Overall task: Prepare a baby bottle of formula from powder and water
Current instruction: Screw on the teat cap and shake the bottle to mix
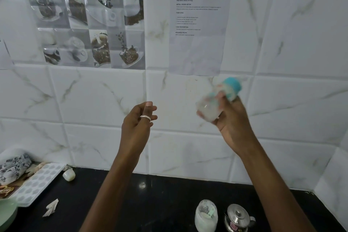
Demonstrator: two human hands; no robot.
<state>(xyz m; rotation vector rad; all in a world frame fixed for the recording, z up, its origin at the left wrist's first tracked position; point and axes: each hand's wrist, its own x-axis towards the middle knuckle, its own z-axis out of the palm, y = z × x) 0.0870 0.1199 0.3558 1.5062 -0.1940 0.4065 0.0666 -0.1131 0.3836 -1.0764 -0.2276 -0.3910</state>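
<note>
Your right hand (228, 118) is wrapped around the baby bottle (216, 100), holding it up in front of the tiled wall (188, 147), well above the counter (150, 203). The bottle is tilted, its blue cap (232, 85) pointing up and to the right, and it is blurred, so you appear to be shaking it to mix the milky liquid inside. Your left hand (139, 120) holds nothing; its fingers are loosely curled, and there is a ring (146, 117) on one of them. The main risk is a leak: if the cap is not screwed down tight, shaking could spray formula over the wall and counter. The bottle could also slip, because only one hand holds it and a wet surface would weaken your grip. I cannot tell from the blur how firmly your fingers close on it. Below you, the counter is black and glossy. A powder jar (206, 215) and a small steel kettle (238, 217) stand just beside each other near the front edge, within reach of a dropped bottle. At the far left lie a white tray (37, 184), a scrap of paper (50, 210) and a patterned cloth (13, 167). Printed sheets (199, 30) are stuck to the pale marble tiles.
</note>
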